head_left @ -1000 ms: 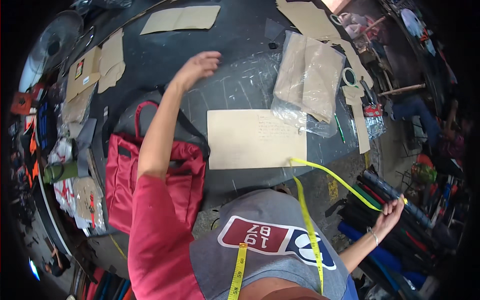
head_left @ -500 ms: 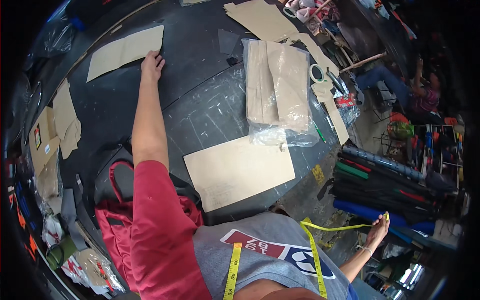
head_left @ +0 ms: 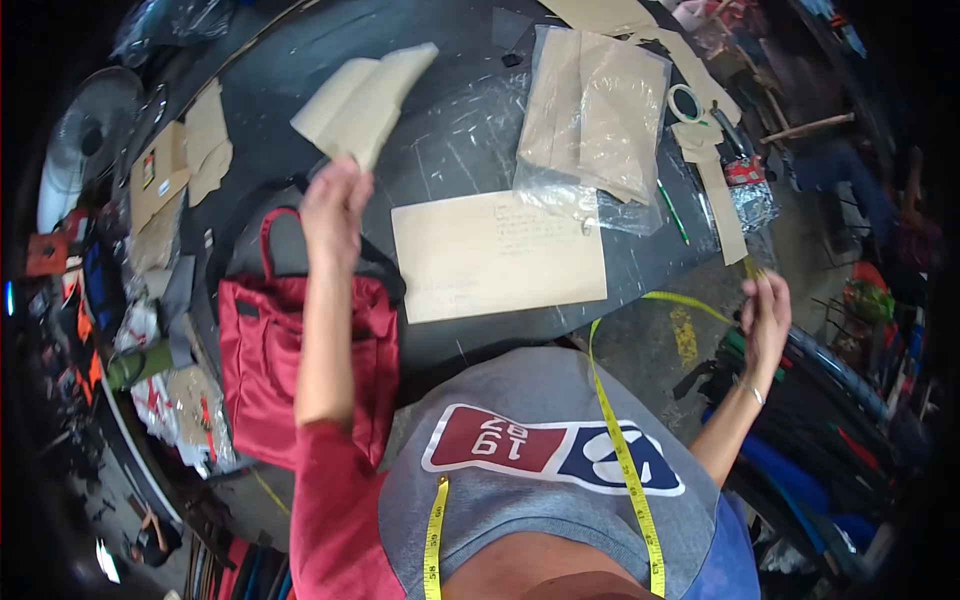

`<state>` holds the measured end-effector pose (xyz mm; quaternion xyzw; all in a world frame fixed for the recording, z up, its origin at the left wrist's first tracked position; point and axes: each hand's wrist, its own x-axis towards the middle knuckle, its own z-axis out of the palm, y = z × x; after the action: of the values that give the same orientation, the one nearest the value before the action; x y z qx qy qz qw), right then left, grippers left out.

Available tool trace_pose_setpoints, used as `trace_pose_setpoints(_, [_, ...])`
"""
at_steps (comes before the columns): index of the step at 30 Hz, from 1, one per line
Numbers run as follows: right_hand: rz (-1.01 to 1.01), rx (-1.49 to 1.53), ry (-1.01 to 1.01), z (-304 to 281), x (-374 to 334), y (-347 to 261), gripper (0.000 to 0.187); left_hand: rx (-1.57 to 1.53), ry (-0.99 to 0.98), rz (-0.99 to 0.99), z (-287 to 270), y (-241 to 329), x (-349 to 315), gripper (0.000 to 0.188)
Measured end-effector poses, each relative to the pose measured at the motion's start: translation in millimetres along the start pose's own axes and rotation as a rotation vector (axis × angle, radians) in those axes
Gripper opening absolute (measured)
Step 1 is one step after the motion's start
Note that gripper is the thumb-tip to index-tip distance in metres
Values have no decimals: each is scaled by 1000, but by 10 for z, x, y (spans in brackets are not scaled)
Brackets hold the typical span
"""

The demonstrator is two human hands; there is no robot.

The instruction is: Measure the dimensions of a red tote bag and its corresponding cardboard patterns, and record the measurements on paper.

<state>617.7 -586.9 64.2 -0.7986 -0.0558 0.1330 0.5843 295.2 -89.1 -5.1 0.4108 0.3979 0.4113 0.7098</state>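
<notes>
My left hand (head_left: 335, 205) is closed on the near corner of a tan paper sheet (head_left: 365, 95), which is lifted, creased and blurred by motion above the black table. Off the table's right edge, my right hand (head_left: 765, 315) pinches one end of a yellow measuring tape (head_left: 688, 302). The tape hangs round my neck, with its other end lying on my chest. Between my hands, a larger tan paper sheet (head_left: 470, 260) with faint handwriting lies flat near the table's front edge. A clear plastic bag (head_left: 620, 125) of brown paper pieces overlaps its upper right corner.
A red fabric bag (head_left: 255, 350) lies at the table's front left, under my left forearm. Tape rolls (head_left: 685, 103), a green pencil (head_left: 673, 212) and paper strips (head_left: 722, 210) lie on the right. Cardboard (head_left: 160, 175) and a fan (head_left: 90, 140) are far left. Fabric rolls stand at right.
My left hand has picked the paper sheet up off the far left of the table and drawn it nearer. My right hand has risen toward the table edge with the tape. The view has shifted.
</notes>
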Motion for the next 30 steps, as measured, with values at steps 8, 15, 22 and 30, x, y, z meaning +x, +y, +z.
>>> trace_pose_setpoints(8, [-37, 219, -766, 1544, 272, -238, 16, 58, -155, -476, 490, -1115, -2691, 31])
trace_pose_setpoints(15, [51, 262, -900, 1598, 347, 9, 18, 496, -392, -646, 462, -747, -2637, 43])
trace_pose_setpoints(22, [-5, 320, -799, 1408, 319, 344, 14, 1184, -111, 66, -506, -229, -1828, 42])
trace_pose_setpoints(30, [-200, -129, -949, 2113, -401, 921, 13, 1292, -220, 612, 694, -110, -663, 39])
